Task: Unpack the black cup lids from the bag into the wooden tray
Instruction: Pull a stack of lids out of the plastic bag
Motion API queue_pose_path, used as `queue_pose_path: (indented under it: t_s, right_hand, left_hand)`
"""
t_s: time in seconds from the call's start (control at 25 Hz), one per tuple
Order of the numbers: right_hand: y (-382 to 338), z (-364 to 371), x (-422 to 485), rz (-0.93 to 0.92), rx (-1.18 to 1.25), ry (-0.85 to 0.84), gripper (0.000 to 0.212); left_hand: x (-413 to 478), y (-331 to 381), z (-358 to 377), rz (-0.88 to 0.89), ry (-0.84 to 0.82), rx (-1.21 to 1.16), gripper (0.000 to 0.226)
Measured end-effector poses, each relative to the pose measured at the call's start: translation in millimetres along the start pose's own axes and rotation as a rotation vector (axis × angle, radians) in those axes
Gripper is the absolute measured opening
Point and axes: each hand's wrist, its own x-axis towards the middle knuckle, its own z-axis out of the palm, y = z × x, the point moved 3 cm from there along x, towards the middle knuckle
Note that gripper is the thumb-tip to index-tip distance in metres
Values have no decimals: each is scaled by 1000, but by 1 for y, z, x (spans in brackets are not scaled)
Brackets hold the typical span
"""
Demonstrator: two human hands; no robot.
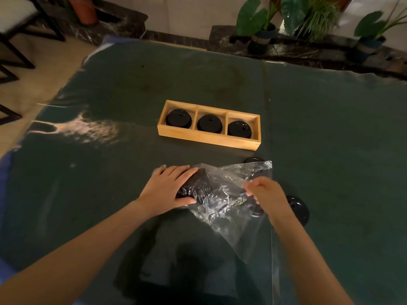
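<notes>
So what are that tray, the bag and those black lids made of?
The tray looks like pale, smooth wood: honey colour, thin jointed dividers. The bag seems thin clear plastic film: it crinkles, glints, and shows the stacked lids through it. The lids in the tray look like moulded black plastic with a slight sheen, though dim light leaves that open.

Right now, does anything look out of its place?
Yes. Two black lids lie loose on the table, one behind the plastic bag, one beside the right hand, not in the wooden tray.
</notes>
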Motion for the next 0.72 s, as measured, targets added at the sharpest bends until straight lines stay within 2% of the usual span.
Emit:
queue_pose_path:
  t_s: [0.08, 0.16, 0.24, 0.32, 0.48, 0.52, 0.56, 0.6, 0.64, 0.68, 0.72]
  right_hand:
    - [-8, -11, -10, -191, 100, -56, 16]
    - [-7, -12, -19, -211, 354, -241, 8]
    - [5, -6, -15, -2, 649, -303, 11]
    - [22, 3, -6, 179, 746, -228, 15]
    - [45, 12, 6, 357, 1058, -155, 22]
    - [48, 16, 6, 320, 1006, -193, 21]
    - [47, 19, 6, 229, 805, -256, 19]
    - [47, 22, 6, 66, 484, -284, 21]
    - [45, 27, 6, -133, 162, -288, 29]
    - [41, 33, 4, -303, -62, -277, 44]
    - [35, 40, 2, -435, -186, -265, 59]
  left_hand:
    - [-3, -1, 1, 6, 4, 3, 82]
    - [-7, -2, 3, 14, 17, -2, 83]
    - [-7, -2, 4, 9, 36, -15, 80]
    - [-5, -1, 4, 0, 43, -34, 77]
    - [-1, -2, 3, -24, 65, -73, 72]
    - [0, -3, 3, -30, 71, -80, 71]
    - [0, -4, 3, -35, 73, -85, 70]
    - [0, -4, 3, -39, 74, -88, 69]
    - [1, -4, 3, -41, 77, -88, 69]
    - [1, -5, 3, -42, 78, -90, 68]
    - [1, -5, 4, -43, 77, -93, 68]
